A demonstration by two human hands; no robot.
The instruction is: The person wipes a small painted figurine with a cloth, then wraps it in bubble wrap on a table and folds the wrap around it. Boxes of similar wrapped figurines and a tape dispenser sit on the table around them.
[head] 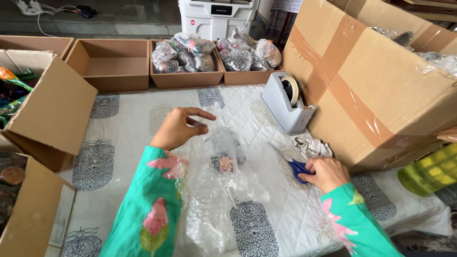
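A person in bright green sleeves with pink flower shapes is leaning over a tabletop [128, 143] covered in a white quilted cloth with grey printed motifs. The left hand [178, 127] is raised over the middle of the tabletop, wrist bent and palm facing right, with the thumb and forefinger pinching the top of a sheet of clear bubble wrap [214, 190] and the other fingers loosely curled. The bubble wrap is trailing from that pinch down toward the near edge, and a small dark, pinkish object [223, 163] is sitting inside its folds; what it is cannot be told. The right hand [326, 173] is lying low on the tabletop near the right edge, knuckles up, fingers curling around the handles of blue scissors [296, 167], whose blades are pointing left toward the wrap. Just behind that hand a crumpled pale cloth [312, 146] is lying, and beyond it a grey tape dispenser [287, 103] is standing against a large taped cardboard box [381, 90] that fills the right side. Along the far edge, open brown trays are lined up: one empty [112, 64], and two holding wrapped bundles [183, 52]. More cardboard boxes [52, 109] are crowding the left edge.
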